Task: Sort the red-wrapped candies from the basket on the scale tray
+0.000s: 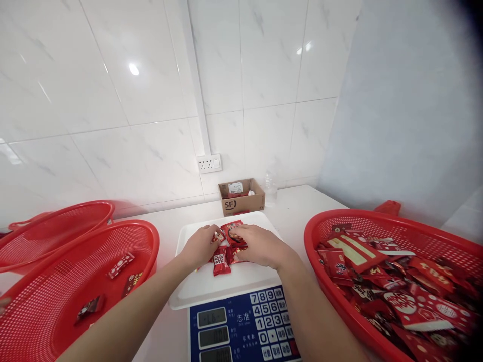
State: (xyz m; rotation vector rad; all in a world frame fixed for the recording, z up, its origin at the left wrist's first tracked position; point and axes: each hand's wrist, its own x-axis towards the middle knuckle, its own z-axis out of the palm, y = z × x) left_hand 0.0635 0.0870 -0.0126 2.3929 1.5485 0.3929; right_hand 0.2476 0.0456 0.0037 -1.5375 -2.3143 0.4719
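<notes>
Both hands are over a white weighing tray point(241, 281) on a digital scale point(241, 322) with a blue keypad panel. My left hand point(202, 246) curls its fingers around the left side of a small pile of red wrapped snack packets point(221, 261). From the right, my right hand point(260, 245) grips the same pile, its fingers over a red packet point(233, 230) at the back. One packet with white lettering lies in front, between the hands. My fingertips are partly hidden among the wrappers.
At right stands a red mesh basket point(313, 241) full of red packets. A red basket point(151, 236) with a few packets is at left, another red basket point(105, 208) behind it. A cardboard box point(245, 205) and a clear bottle point(270, 186) stand by the wall. Fingers point(4, 303) show at the left edge.
</notes>
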